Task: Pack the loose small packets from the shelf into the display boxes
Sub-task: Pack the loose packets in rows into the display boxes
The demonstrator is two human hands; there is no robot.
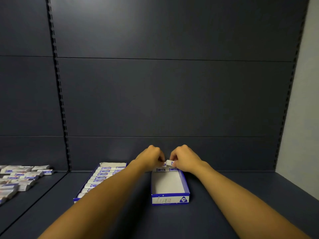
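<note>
A blue-and-white display box (170,198) stands on the dark shelf in front of me, mostly bare inside, with two small packets (166,169) lying at its far end. My left hand (151,156) and my right hand (184,157) meet over that far end. The right hand pinches a small white packet (170,162); the left hand's fingertips hold another packet (163,164) beside it. A second display box (96,180) to the left is filled with a row of packets, partly hidden by my left forearm.
A heap of loose packets (20,178) lies on the neighbouring shelf bay at the far left, beyond the slotted upright (60,100). The dark back panel rises behind the boxes. A pale wall (300,118) borders the shelf on the right.
</note>
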